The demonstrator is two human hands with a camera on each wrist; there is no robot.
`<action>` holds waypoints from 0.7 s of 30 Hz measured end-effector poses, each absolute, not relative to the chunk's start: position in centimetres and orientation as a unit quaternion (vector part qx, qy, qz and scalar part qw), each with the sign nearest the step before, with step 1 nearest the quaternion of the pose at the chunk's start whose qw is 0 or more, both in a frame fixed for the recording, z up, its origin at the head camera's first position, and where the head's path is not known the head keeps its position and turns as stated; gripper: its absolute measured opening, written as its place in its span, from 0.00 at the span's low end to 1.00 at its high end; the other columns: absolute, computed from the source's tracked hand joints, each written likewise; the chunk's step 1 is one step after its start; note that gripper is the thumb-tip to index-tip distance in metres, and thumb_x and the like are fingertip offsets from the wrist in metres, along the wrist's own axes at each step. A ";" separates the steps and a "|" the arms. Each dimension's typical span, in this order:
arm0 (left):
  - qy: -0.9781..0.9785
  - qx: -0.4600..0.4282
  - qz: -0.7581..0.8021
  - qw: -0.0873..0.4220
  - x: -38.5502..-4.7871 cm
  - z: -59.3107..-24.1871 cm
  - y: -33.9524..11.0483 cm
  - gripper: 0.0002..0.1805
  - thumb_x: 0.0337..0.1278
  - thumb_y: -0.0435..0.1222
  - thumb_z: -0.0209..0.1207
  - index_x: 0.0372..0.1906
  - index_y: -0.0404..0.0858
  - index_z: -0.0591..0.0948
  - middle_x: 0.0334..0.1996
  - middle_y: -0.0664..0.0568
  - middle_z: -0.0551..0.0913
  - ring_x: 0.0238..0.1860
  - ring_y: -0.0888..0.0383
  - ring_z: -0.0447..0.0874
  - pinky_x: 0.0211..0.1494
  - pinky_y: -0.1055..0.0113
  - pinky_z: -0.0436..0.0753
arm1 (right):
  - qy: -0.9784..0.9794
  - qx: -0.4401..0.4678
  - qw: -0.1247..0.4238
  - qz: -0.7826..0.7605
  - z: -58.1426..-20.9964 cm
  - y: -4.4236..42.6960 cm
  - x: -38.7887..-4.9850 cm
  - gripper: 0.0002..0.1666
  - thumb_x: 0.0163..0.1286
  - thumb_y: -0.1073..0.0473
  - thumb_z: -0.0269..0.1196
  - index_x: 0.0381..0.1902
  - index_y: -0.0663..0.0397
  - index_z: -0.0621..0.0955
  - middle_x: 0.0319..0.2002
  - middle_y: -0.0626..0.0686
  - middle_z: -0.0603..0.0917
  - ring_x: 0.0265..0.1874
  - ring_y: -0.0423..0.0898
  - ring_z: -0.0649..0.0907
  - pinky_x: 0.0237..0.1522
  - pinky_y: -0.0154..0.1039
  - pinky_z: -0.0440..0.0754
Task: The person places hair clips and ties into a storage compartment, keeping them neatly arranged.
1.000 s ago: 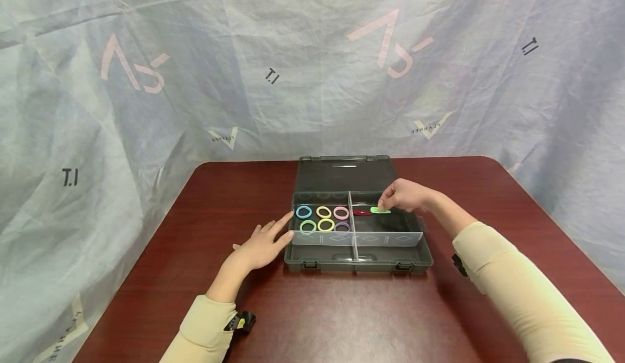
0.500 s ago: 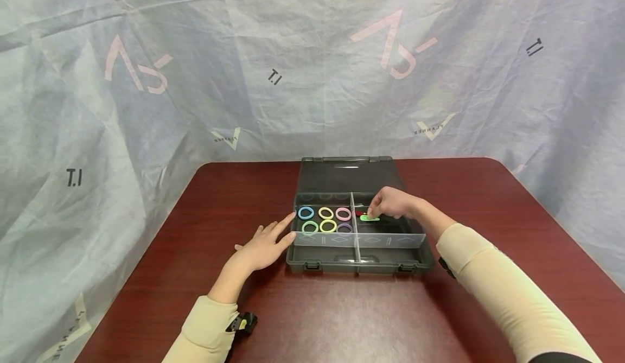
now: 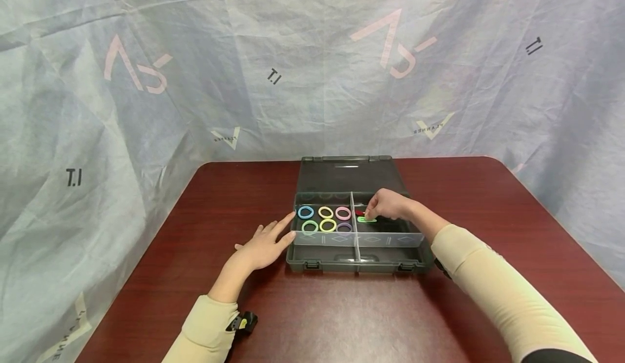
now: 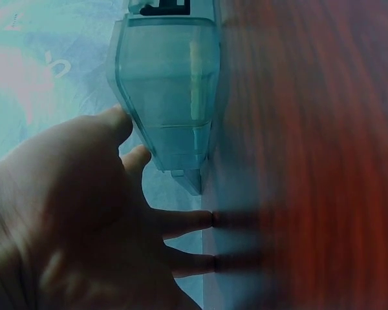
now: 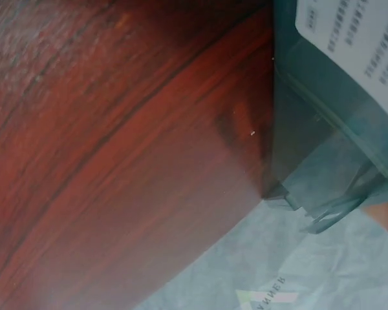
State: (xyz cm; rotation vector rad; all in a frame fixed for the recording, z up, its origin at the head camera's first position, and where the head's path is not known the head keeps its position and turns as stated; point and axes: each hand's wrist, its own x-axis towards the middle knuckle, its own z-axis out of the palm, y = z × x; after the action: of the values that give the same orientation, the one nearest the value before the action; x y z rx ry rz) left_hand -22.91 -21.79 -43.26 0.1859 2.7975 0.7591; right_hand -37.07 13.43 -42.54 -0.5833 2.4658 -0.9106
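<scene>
In the head view, a dark see-through divided box point(image 3: 371, 268) stands with its lid point(image 3: 346, 174) tipped back. My right hand point(image 3: 390, 204) reaches into the back right compartment, pinching a green snap hair clip point(image 3: 361, 220) low in it. A red hair clip point(image 3: 359, 212) lies just behind, partly hidden by the fingers. Several coloured hair ties point(image 3: 327, 225) sit in rows in the back left compartment. With fingers spread, my left hand point(image 3: 259, 250) touches the box's left side; the left wrist view has its thumb and index fingertips point(image 4: 137, 157) against the wall point(image 4: 168, 84).
The box rests on a reddish-brown table point(image 3: 312, 314), with a printed grey cloth point(image 3: 312, 81) hanging behind. A clear divider point(image 3: 388, 239) separates the back compartments from the front ones. A white label point(image 5: 365, 45) shows on the box in the right wrist view.
My right hand has moved left and down into the back right compartment with the green hair clip, bringing it closer to the middle divider. The left hand stays at the box's side.
</scene>
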 end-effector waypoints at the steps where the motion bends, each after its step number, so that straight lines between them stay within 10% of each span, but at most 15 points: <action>1: 0.956 0.064 0.259 0.119 -22.9 -43.3 -21.8 0.35 0.74 0.65 0.39 0.81 0.69 0.48 0.80 0.41 0.53 0.78 0.31 0.41 0.55 0.12 0.38 | 0.894 -0.211 0.220 -0.328 -42.6 13.4 -37.1 0.04 0.66 0.61 0.70 0.34 0.56 0.90 0.38 0.50 0.89 0.14 0.40 0.59 0.18 0.36 0.61; 21: 0.957 0.064 0.258 0.117 -22.8 -43.4 -21.8 0.35 0.74 0.65 0.39 0.81 0.69 0.48 0.80 0.41 0.53 0.78 0.31 0.41 0.54 0.12 0.37 | 0.905 -0.228 0.151 -0.325 -42.2 13.0 -36.1 0.04 0.66 0.61 0.70 0.33 0.55 0.90 0.35 0.48 0.89 0.37 0.45 0.83 0.45 0.46 0.79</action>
State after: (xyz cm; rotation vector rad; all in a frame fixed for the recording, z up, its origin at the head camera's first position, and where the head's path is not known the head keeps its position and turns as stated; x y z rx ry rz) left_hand -22.84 -21.84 -43.40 0.1873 2.8004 0.7563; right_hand -36.11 12.95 -42.17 -0.6559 2.5998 -0.9340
